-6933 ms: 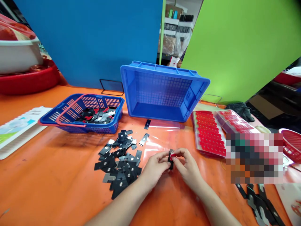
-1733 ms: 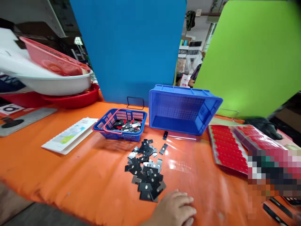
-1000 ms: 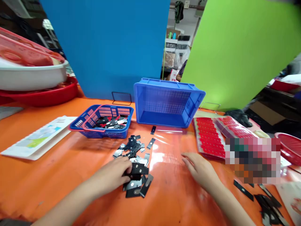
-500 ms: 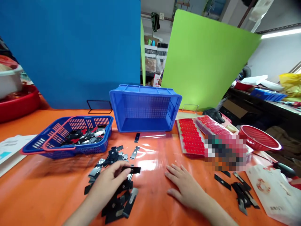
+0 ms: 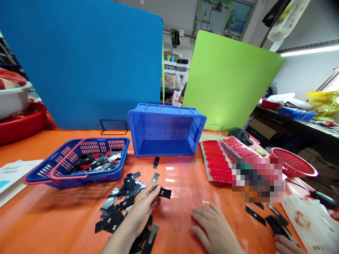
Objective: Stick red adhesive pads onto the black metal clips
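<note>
Pinched between the thumb and fingers of my left hand [image 5: 143, 209] is a flat black metal plate [image 5: 165, 193] with a small hole. It is held just above the orange tabletop. Below and left of that hand lies a heap of similar dark and silvery plates [image 5: 112, 217], partly hidden by my wrist. My right hand [image 5: 213, 227] lies palm down on the table with its fingers stretched out, holding nothing. A blue basket [image 5: 106, 175] with pink handles at the left contains more plates, with some red pieces among them.
A blue crate [image 5: 166, 148] lies on its side at the back. Red sheets [image 5: 215, 160] are stacked to its right. At the lower right, another person's hand [image 5: 287, 244] touches a small pile of plates [image 5: 277, 224], beside a white bag [image 5: 308, 220].
My left hand has moved right, away from the heap, carrying the black metal plate. The other person's hand has appeared at the lower right. The camera view has shifted slightly.
</note>
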`<action>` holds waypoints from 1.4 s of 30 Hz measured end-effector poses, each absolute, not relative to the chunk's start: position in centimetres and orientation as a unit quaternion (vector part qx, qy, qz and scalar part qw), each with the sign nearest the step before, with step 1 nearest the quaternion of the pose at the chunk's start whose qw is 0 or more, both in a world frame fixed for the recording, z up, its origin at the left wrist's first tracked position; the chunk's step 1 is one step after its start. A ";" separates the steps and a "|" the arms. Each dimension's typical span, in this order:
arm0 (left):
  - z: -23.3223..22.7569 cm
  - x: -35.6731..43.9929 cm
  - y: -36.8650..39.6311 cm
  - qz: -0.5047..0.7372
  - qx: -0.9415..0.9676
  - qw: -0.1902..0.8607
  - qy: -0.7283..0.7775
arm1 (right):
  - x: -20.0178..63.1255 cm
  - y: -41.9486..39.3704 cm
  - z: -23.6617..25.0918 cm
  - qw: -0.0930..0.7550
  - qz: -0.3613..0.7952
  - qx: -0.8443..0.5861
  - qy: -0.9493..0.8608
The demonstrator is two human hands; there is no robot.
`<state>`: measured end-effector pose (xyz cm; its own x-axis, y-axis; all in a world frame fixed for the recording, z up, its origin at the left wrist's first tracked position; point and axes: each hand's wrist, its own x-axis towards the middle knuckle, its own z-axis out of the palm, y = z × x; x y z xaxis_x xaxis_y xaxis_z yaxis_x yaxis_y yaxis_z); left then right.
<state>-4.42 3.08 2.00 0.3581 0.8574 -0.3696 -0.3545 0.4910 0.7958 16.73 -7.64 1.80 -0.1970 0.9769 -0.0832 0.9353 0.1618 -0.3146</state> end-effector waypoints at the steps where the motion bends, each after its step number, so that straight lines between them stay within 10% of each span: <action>1: 1.9 -4.5 3.2 0.400 0.306 0.766 0.400 | 16.7 -7.7 1.6 0.075 0.139 -0.648 -0.745; 15: 1.6 -5.7 4.0 0.486 0.117 0.786 0.363 | 25.5 -1.6 0.9 0.108 -0.072 -0.751 -0.647; 25: 2.1 -6.7 5.2 0.531 0.061 0.788 0.306 | 31.2 -1.4 3.4 0.051 0.060 -0.699 -0.711; 34: 2.2 -6.7 4.6 0.496 0.083 0.820 0.275 | 20.8 -6.8 2.1 0.212 -0.184 -0.528 -0.802; 42: 1.9 -5.3 3.3 0.407 0.188 0.834 0.321 | 14.6 -11.1 -2.1 0.163 -0.142 -0.399 -0.891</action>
